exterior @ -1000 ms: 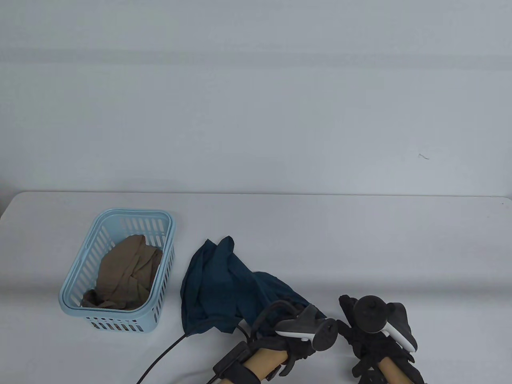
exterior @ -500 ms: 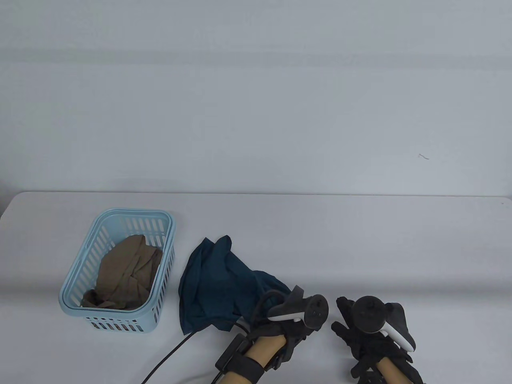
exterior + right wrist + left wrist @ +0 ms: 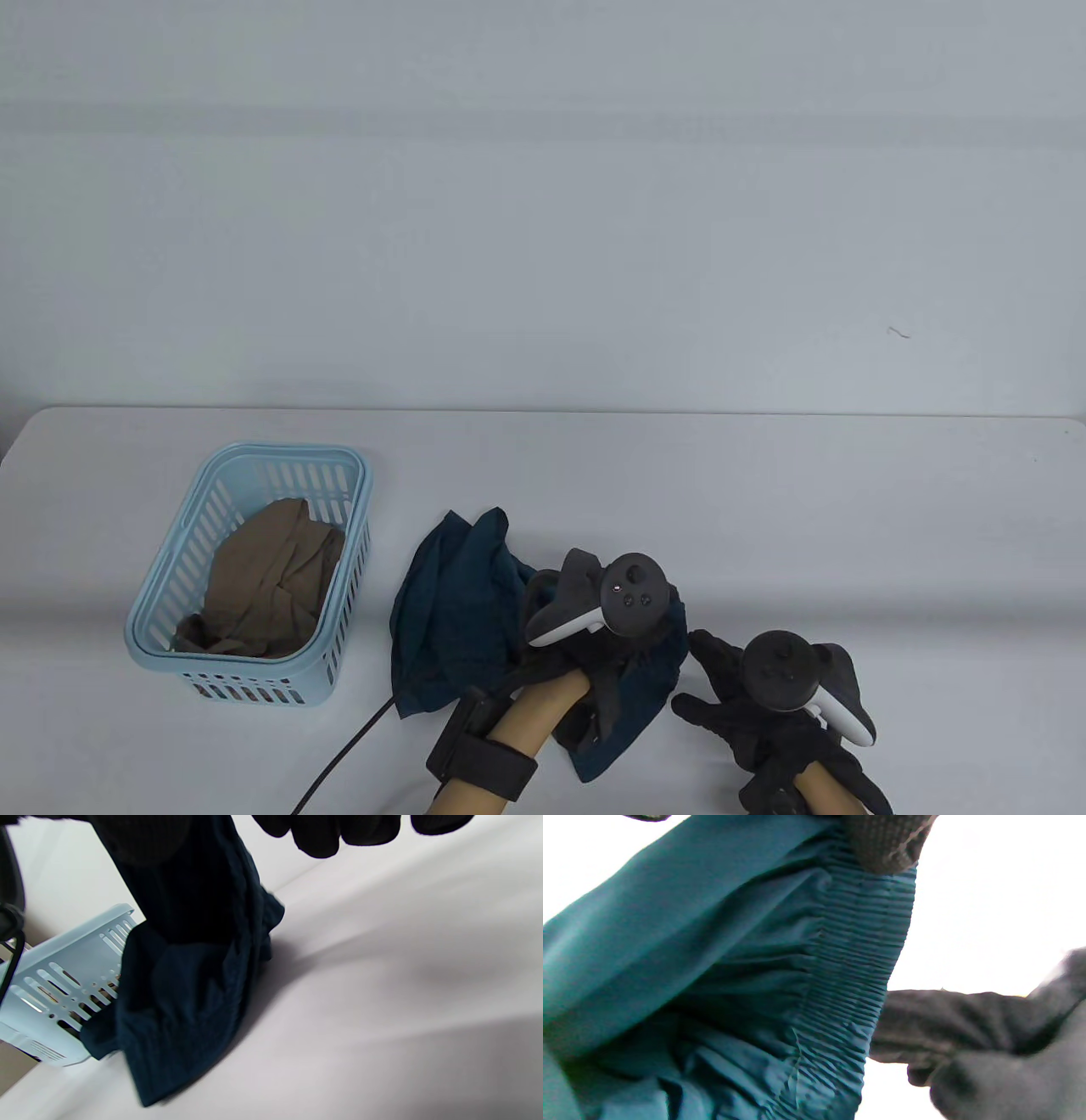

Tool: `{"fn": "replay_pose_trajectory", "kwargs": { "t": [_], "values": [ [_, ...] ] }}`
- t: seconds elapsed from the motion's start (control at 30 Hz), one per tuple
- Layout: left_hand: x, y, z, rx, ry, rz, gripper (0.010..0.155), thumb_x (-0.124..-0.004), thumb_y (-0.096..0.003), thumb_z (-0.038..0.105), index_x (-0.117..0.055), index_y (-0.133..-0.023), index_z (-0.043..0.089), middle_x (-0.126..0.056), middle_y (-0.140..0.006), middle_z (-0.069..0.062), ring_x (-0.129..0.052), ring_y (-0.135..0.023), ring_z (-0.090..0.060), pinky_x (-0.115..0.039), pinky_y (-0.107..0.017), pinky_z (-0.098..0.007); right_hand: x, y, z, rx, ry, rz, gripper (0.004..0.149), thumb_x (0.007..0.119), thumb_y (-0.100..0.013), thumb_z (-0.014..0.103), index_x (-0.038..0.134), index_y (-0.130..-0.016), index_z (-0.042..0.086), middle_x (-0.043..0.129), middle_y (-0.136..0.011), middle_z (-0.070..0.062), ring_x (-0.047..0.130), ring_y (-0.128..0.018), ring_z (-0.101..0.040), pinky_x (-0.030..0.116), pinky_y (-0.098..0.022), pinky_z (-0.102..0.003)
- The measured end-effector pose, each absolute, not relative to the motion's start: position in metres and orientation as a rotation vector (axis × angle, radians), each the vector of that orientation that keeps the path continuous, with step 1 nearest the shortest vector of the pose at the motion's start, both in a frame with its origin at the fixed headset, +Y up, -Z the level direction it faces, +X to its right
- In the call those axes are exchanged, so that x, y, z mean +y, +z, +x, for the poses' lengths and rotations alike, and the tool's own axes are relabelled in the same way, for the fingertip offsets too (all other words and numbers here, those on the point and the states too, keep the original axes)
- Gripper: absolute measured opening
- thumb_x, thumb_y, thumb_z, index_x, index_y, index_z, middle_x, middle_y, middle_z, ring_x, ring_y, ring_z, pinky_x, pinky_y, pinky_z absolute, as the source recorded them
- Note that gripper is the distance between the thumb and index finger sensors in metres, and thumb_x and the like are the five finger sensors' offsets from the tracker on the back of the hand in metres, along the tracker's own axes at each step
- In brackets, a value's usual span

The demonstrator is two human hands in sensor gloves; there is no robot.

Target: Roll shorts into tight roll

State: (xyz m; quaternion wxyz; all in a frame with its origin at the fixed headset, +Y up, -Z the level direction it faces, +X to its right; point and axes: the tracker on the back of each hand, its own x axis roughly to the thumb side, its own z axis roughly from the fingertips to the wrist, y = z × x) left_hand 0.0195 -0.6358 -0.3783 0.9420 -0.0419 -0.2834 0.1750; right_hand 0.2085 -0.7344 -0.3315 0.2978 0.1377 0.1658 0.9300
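Note:
The dark teal shorts (image 3: 450, 611) hang bunched from my left hand (image 3: 607, 654), which grips them near the elastic waistband (image 3: 857, 963) and holds that end up off the table; the far end still rests on the table. One left fingertip (image 3: 886, 840) presses on the waistband in the left wrist view. My right hand (image 3: 713, 688) is open with its fingers spread, just right of the hanging cloth and holding nothing. Its fingers (image 3: 946, 1027) show beside the waistband. In the right wrist view the shorts (image 3: 186, 984) drape down to the table.
A light blue slotted basket (image 3: 254, 454) stands at the left with a tan garment (image 3: 271, 577) inside. A black cable (image 3: 339, 755) runs from my left wrist to the front edge. The white table (image 3: 764, 526) stretches to the right and back.
My left hand has risen and moved away from me, lifting the near end of the shorts off the table. My right hand has shifted left toward the cloth with its fingers spread.

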Motion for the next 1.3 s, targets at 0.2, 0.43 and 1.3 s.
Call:
{"fn": "replay_pose_trajectory", "kwargs": {
  "t": [0.2, 0.43, 1.3],
  "values": [
    [-0.602, -0.37, 0.016, -0.578, 0.456, -0.002, 0.043, -0.07, -0.0522, 0.036, -0.072, -0.093, 0.02, -0.076, -0.098, -0.012, -0.085, -0.087, -0.037, -0.051, -0.068, -0.071, -0.745, -0.332, 0.206, 0.537, 2.403, 0.363, 0.081, 0.065, -0.051, 0.048, 0.032, -0.111, 0.005, 0.041, -0.115, -0.023, 0.042, -0.104, -0.051, 0.042, -0.069, -0.069],
    [-0.566, -0.364, 0.001, -0.571, 0.501, 0.109, 0.043, -0.07, -0.052, 0.036, -0.072, -0.092, 0.021, -0.077, -0.098, -0.011, -0.086, -0.087, -0.036, -0.052, -0.068, -0.07, -0.757, -0.332, 0.199, 0.702, 2.38, 0.321, 0.067, 0.068, -0.052, 0.042, 0.054, -0.106, 0.005, 0.063, -0.108, -0.023, 0.057, -0.099, -0.05, 0.05, -0.068, -0.067],
    [-0.492, -0.376, -0.136, -0.413, 0.792, 0.243, 0.042, -0.07, -0.0491, 0.036, -0.077, -0.088, 0.023, -0.09, -0.091, -0.007, -0.095, -0.081, -0.031, -0.05, -0.067, -0.073, -0.491, -0.36, 0.262, -0.488, 2.332, 0.158, 0.046, 0.078, -0.048, 0.027, 0.074, -0.092, 0.014, 0.09, -0.088, -0.013, 0.097, -0.07, -0.031, 0.077, -0.055, -0.049]
  ]
}}
